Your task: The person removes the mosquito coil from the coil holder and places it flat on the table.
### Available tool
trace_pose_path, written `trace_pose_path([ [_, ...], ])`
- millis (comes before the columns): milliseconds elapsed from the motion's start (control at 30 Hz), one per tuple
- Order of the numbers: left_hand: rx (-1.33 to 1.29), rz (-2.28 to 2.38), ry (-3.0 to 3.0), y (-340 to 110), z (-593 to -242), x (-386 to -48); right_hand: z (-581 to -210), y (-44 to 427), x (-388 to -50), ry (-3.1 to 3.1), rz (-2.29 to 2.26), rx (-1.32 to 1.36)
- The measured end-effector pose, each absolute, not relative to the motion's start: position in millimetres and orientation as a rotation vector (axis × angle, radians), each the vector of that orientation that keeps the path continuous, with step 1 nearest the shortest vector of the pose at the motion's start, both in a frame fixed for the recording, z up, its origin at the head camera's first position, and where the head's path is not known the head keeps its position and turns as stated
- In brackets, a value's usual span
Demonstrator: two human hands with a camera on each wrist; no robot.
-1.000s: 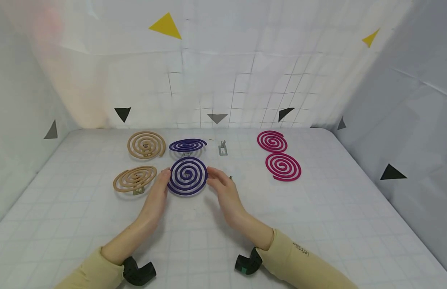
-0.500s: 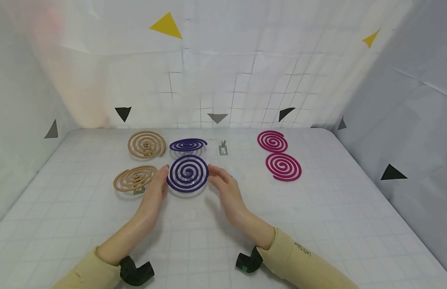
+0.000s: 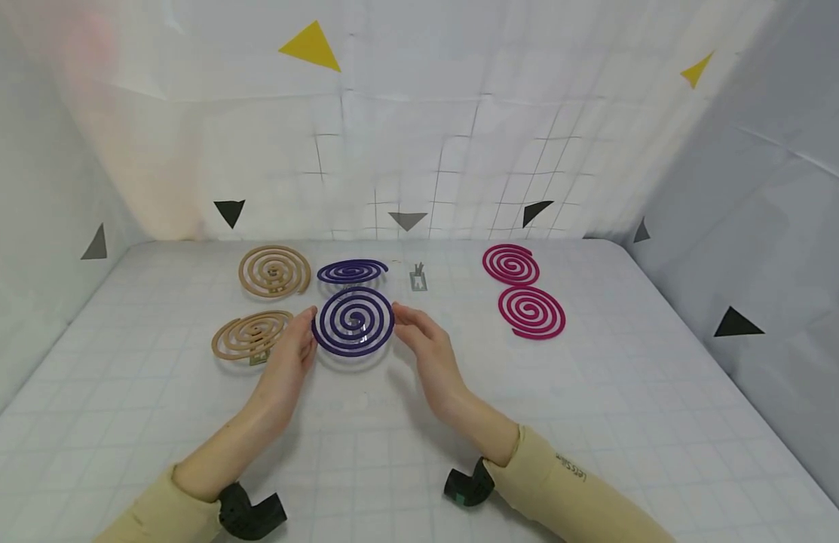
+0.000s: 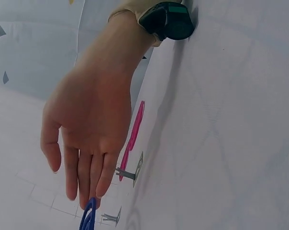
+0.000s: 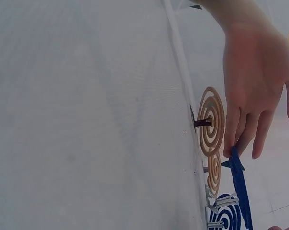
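A dark blue mosquito coil (image 3: 356, 320) is held edge to edge between my two hands, slightly tilted and raised above the table. My left hand (image 3: 283, 369) touches its left rim with the fingertips; in the left wrist view, the fingers are straight and the palm shows beside the coil's blue edge (image 4: 89, 211). On the opposite rim are the fingertips of my right hand (image 3: 433, 362), its fingers nearly straight in the right wrist view. A metal stand shows through the coil's rings, but contact between them is unclear. Behind lies a second blue coil (image 3: 352, 271) on a stand.
Two tan coils (image 3: 274, 271) sit on stands at the left, the nearer one beside my left hand. Two magenta coils (image 3: 530, 308) lie at the right. A bare metal stand (image 3: 418, 279) is at the back middle. White sheets (image 3: 419, 151) enclose the table.
The held blue coil has moved slightly away from me and tipped flatter. Both hands moved with it, spreading slightly apart. The other coils have not moved.
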State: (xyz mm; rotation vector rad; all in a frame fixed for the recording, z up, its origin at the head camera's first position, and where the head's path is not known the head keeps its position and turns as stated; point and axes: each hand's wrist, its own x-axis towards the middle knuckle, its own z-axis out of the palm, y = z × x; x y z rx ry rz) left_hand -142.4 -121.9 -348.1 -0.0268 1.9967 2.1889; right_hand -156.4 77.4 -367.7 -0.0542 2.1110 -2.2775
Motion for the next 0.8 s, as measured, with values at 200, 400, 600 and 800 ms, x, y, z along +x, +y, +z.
trace_pose_path([
  [200,-0.053,2.215,1.954,-119.8,-349.8,-142.4,-370.9,78.8,-158.6,2.117,-2.281,-0.029],
  [400,-0.034,2.216,1.949,-120.7,-344.7,-138.6,-367.8,78.6,-157.5,2.094,-2.293,-0.042],
  [600,-0.042,2.209,1.954,-119.4,-343.2,-137.3,-366.7,79.5,-157.2,2.099,-2.282,-0.036],
  [800,-0.065,2.222,1.943,-116.8,-343.3,-137.5,-365.7,81.0,-157.3,2.098,-2.273,-0.015],
])
